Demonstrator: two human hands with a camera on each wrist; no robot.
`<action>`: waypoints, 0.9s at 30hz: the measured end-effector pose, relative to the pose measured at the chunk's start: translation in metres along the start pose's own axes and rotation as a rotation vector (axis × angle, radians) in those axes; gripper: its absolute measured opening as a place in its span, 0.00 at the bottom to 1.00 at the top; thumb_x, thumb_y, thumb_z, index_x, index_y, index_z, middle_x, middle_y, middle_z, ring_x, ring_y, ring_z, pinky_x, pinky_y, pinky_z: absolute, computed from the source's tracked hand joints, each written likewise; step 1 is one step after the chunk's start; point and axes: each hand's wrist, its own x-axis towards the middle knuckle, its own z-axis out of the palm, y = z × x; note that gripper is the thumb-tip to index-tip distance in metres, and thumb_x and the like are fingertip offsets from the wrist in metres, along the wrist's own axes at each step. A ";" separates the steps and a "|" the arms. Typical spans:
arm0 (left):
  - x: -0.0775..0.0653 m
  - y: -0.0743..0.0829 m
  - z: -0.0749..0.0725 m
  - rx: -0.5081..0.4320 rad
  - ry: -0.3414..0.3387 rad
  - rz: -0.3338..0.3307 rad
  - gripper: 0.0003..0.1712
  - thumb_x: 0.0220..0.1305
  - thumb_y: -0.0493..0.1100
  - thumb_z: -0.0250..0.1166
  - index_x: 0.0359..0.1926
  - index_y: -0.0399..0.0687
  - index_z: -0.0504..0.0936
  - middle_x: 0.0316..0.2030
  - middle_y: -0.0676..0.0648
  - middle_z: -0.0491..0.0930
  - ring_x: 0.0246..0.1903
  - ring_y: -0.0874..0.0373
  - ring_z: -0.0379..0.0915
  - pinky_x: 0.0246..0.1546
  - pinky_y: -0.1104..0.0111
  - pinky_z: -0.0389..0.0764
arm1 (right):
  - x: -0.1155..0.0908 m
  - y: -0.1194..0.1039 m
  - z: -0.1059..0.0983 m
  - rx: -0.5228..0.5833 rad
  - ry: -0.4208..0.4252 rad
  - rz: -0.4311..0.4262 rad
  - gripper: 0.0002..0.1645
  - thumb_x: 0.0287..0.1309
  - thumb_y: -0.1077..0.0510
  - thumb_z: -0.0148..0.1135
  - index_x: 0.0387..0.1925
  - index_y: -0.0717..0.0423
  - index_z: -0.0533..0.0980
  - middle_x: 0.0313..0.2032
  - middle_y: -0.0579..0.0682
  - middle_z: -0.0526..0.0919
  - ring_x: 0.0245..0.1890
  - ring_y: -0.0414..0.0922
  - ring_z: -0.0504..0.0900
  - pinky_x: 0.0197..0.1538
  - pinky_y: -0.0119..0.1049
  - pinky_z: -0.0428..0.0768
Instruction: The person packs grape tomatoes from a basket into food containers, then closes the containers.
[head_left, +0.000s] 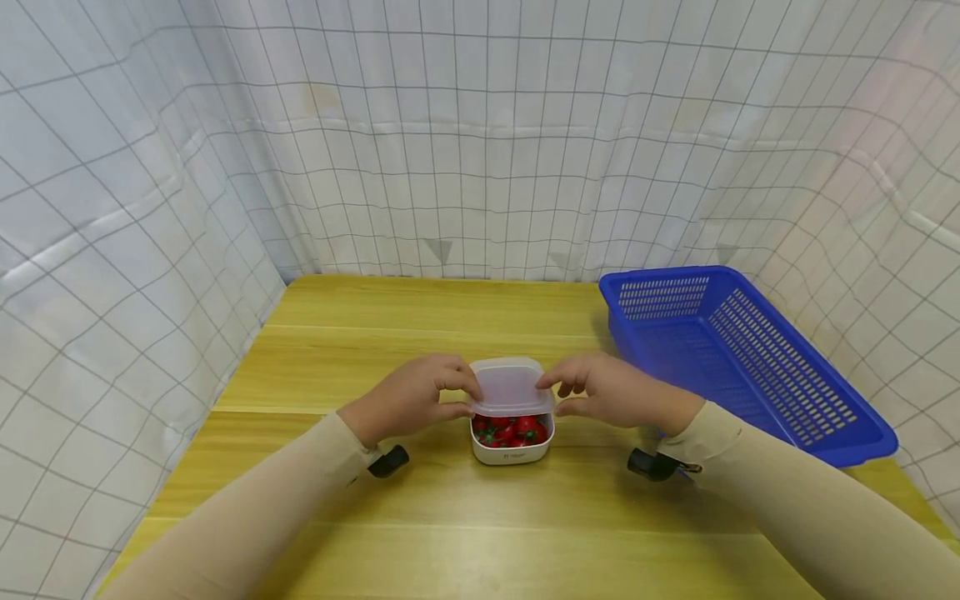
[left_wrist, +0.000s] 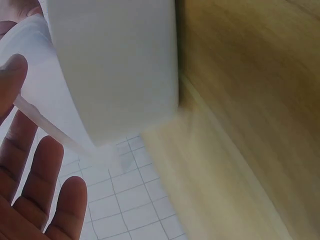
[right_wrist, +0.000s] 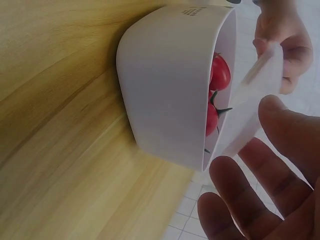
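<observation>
A white food container [head_left: 512, 454] stands on the wooden table, holding several small red tomatoes [head_left: 517, 431] with green stems. Over its back part a translucent lid [head_left: 512, 390] is tilted, its near edge raised so the tomatoes show at the front. My left hand [head_left: 420, 396] pinches the lid's left edge between thumb and fingers. On the opposite edge, my right hand [head_left: 603, 390] pinches the lid the same way. The right wrist view shows tomatoes [right_wrist: 220, 72] inside the rim, with the lid [right_wrist: 245, 120] slanting away from it.
A blue plastic basket [head_left: 750, 367] with slotted walls sits at the right of the table [head_left: 420, 533], beyond the right forearm. White curtains with a dark grid pattern [head_left: 495, 150] enclose the table at the back and both sides.
</observation>
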 end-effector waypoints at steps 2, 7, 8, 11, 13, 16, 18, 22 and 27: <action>-0.001 0.001 0.001 0.021 -0.004 0.021 0.07 0.63 0.45 0.78 0.42 0.56 0.91 0.46 0.56 0.86 0.48 0.59 0.82 0.54 0.60 0.85 | 0.001 -0.002 0.000 -0.007 -0.025 0.005 0.21 0.66 0.61 0.71 0.60 0.55 0.84 0.56 0.53 0.88 0.49 0.48 0.90 0.53 0.47 0.89; -0.003 0.003 0.005 0.058 -0.015 0.053 0.07 0.62 0.45 0.78 0.41 0.55 0.90 0.46 0.56 0.86 0.50 0.57 0.81 0.56 0.59 0.85 | 0.001 -0.007 -0.002 -0.026 -0.069 0.034 0.21 0.68 0.58 0.70 0.61 0.54 0.83 0.57 0.50 0.88 0.50 0.47 0.89 0.54 0.43 0.88; -0.003 0.003 0.005 0.061 -0.018 0.054 0.07 0.62 0.45 0.78 0.41 0.56 0.90 0.46 0.56 0.85 0.50 0.57 0.81 0.56 0.60 0.84 | 0.001 -0.008 -0.002 -0.029 -0.072 0.034 0.20 0.69 0.58 0.70 0.61 0.54 0.83 0.56 0.50 0.89 0.50 0.47 0.89 0.54 0.43 0.88; -0.003 0.003 0.006 0.065 -0.028 0.053 0.07 0.62 0.46 0.78 0.41 0.56 0.90 0.46 0.56 0.85 0.50 0.58 0.80 0.57 0.60 0.84 | 0.003 -0.007 -0.001 -0.046 -0.069 0.042 0.20 0.70 0.56 0.69 0.61 0.54 0.83 0.56 0.49 0.89 0.50 0.47 0.89 0.54 0.45 0.88; -0.003 0.002 0.006 0.068 -0.041 0.048 0.07 0.63 0.46 0.78 0.41 0.56 0.90 0.47 0.56 0.85 0.50 0.58 0.80 0.57 0.60 0.84 | 0.005 -0.006 0.000 -0.074 -0.052 0.055 0.20 0.70 0.54 0.68 0.61 0.54 0.83 0.56 0.49 0.89 0.51 0.48 0.89 0.54 0.46 0.88; -0.002 0.002 0.006 0.072 -0.067 0.044 0.06 0.63 0.47 0.78 0.41 0.56 0.91 0.47 0.56 0.84 0.51 0.58 0.79 0.58 0.60 0.84 | 0.010 -0.004 0.001 -0.128 -0.032 0.097 0.24 0.71 0.51 0.68 0.63 0.55 0.82 0.60 0.52 0.86 0.56 0.52 0.87 0.58 0.49 0.86; -0.002 0.002 0.005 0.075 -0.086 0.047 0.05 0.64 0.47 0.77 0.40 0.56 0.91 0.47 0.56 0.84 0.51 0.58 0.79 0.58 0.60 0.83 | 0.013 -0.003 0.002 -0.168 -0.043 0.134 0.27 0.72 0.48 0.67 0.67 0.55 0.79 0.64 0.55 0.83 0.62 0.55 0.83 0.64 0.52 0.83; -0.002 0.001 0.005 0.054 -0.105 0.028 0.06 0.64 0.48 0.77 0.40 0.57 0.90 0.48 0.56 0.83 0.52 0.58 0.79 0.59 0.59 0.83 | 0.019 -0.001 0.005 -0.229 -0.092 0.172 0.32 0.74 0.45 0.64 0.72 0.56 0.75 0.70 0.58 0.77 0.71 0.58 0.76 0.72 0.55 0.76; -0.001 0.000 0.007 -0.011 -0.090 -0.128 0.19 0.65 0.55 0.76 0.52 0.53 0.86 0.60 0.49 0.79 0.62 0.51 0.76 0.66 0.53 0.80 | 0.020 -0.001 0.007 -0.244 -0.115 0.197 0.35 0.73 0.45 0.65 0.72 0.58 0.73 0.70 0.58 0.77 0.71 0.58 0.76 0.72 0.55 0.75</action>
